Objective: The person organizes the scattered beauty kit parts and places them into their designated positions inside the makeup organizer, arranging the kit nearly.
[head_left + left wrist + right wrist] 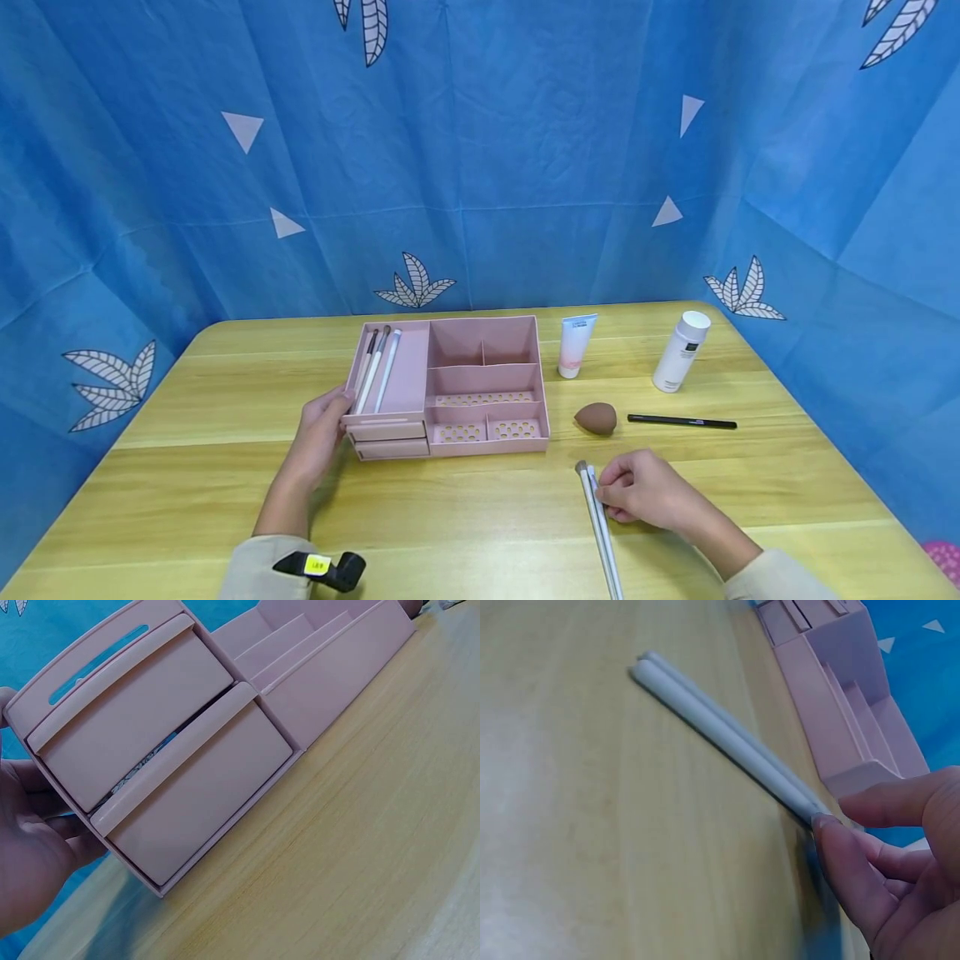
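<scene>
The organizer (408,367) looks like smooth, matt plastic. The tabletop (465,517) looks like smooth wood; the twelve-o'clock curtain (525,125), creased cloth.

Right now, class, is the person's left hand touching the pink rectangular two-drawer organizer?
Touching. The left wrist view shows the left hand with fingers against the side of the pink organizer.

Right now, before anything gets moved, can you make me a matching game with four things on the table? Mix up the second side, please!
Things:
1. Sponge
2. Pen
3. Box
4. Two loose brushes

Clues:
A. Pink, with the left hand at its side
B. At the fingertips of the right hand
C. Black and thin
D. Brown and egg-shaped

Right pairs: 1-D, 2-C, 3-A, 4-B
</scene>
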Demonstrator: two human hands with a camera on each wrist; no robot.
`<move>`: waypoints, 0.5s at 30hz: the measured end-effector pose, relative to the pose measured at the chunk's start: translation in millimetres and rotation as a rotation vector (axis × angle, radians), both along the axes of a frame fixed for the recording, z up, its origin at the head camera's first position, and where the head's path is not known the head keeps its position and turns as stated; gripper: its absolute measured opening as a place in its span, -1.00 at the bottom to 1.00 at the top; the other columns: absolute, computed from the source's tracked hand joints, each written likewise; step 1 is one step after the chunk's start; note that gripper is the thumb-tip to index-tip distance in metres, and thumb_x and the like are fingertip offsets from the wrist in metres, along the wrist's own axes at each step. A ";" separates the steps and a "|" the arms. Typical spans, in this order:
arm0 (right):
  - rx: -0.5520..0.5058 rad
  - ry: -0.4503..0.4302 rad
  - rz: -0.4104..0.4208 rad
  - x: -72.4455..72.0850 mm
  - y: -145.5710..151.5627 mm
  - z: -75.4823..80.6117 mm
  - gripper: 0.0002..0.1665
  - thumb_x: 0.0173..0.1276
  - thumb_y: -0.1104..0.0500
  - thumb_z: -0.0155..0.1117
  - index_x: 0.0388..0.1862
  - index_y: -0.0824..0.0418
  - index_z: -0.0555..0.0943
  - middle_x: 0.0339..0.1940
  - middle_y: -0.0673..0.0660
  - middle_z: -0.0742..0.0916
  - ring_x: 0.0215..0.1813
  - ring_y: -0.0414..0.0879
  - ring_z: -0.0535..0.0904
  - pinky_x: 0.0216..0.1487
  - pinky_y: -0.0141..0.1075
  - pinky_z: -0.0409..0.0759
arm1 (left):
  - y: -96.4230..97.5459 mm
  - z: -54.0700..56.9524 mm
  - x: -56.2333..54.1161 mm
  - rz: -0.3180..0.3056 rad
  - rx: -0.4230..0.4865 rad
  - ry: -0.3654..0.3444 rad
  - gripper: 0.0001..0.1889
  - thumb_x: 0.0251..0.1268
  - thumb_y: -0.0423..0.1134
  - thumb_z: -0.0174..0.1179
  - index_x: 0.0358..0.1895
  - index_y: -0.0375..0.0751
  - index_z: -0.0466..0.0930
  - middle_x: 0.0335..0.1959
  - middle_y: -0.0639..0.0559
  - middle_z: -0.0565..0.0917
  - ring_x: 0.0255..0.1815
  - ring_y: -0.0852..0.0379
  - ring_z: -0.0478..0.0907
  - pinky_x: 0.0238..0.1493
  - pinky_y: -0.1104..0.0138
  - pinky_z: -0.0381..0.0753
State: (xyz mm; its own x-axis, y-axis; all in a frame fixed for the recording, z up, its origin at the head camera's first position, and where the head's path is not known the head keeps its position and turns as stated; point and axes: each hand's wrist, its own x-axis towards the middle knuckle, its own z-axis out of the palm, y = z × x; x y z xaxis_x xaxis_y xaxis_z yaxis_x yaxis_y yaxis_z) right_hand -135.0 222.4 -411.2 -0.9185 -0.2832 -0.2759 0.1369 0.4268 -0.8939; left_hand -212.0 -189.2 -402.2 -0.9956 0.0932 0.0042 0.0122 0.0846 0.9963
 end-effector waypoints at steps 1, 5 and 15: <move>0.001 0.005 0.007 0.9 0.4 -1.0 -0.84 0.23 0.33 0.24 -0.33 0.47 0.54 -0.54 0.12 0.65 -0.46 -0.12 0.59 -0.45 -0.35 0.68 | 0.1 0.2 0.2 0.001 0.006 -0.001 -0.48 0.50 -0.19 -0.24 0.35 -0.51 0.15 0.30 -0.37 0.34 0.02 0.38 0.47 0.10 0.56 0.47; 0.006 0.022 0.027 3.2 0.6 -3.5 -0.87 0.19 0.35 0.26 -0.37 0.46 0.55 -0.56 0.10 0.63 -0.50 -0.14 0.57 -0.51 -0.40 0.64 | 0.4 0.5 0.6 0.002 0.011 0.000 -0.48 0.51 -0.19 -0.25 0.35 -0.51 0.15 0.29 -0.38 0.34 0.02 0.38 0.48 0.09 0.56 0.48; 0.066 0.046 0.024 4.7 -1.4 -4.0 -0.89 0.13 0.36 0.30 -0.42 0.42 0.56 -0.59 0.09 0.61 -0.54 -0.15 0.55 -0.57 -0.43 0.60 | 0.0 -0.1 -0.2 -0.008 0.005 -0.010 -0.47 0.51 -0.18 -0.25 0.36 -0.51 0.12 0.33 -0.35 0.31 0.07 0.37 0.44 0.14 0.57 0.43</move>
State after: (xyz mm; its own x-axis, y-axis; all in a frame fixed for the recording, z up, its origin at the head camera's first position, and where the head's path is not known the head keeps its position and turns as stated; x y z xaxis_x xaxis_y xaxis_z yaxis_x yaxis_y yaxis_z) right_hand -130.3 221.0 -415.2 -0.9237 -0.2879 -0.2526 0.0855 0.4878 -0.8688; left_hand -212.3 -189.3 -402.4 -0.9948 0.1013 -0.0051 0.0030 0.0793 0.9968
